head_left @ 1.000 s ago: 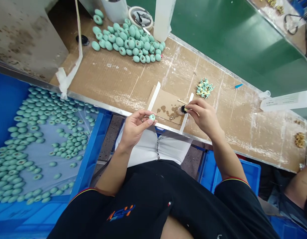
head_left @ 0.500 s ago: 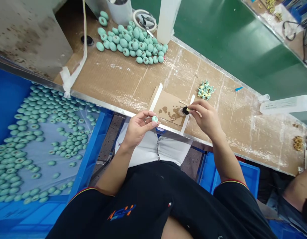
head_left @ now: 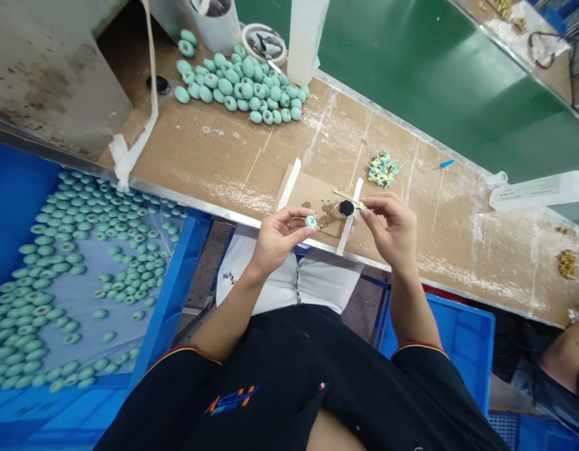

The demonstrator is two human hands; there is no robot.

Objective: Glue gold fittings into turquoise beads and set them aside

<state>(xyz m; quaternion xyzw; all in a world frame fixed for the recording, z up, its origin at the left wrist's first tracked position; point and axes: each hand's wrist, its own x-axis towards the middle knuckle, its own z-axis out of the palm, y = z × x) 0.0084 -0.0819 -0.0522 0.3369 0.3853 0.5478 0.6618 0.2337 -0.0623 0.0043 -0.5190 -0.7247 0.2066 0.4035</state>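
Observation:
Between thumb and fingers, my left hand point(head_left: 280, 241) pinches a mint-green egg-shaped piece point(head_left: 310, 222) with a dark opening facing up. To the right, my right hand point(head_left: 393, 227) is closed on a small yellow-and-green piece point(head_left: 360, 205) at its fingertips; its exact kind is too small to make out. Just left of those fingertips stands a small jar with a black top point(head_left: 346, 208), on a stained cardboard sheet point(head_left: 312, 188). A thin stick point(head_left: 344, 195) lies behind the jar. Further back is a little heap of green-and-yellow pieces point(head_left: 384, 169).
Many green egg-shaped pieces point(head_left: 240, 81) are piled at the back left, near a tape roll point(head_left: 243, 36) and a white bottle point(head_left: 307, 41). A blue bin point(head_left: 164, 294) with more stands at left. Another bottle point(head_left: 540, 191) lies at right. Another person's arm point(head_left: 568, 354) shows far right.
My left hand has moved right with the egg-shaped piece, closer to the jar. My right hand has drawn back slightly right, lifting the small piece away from the jar's black top.

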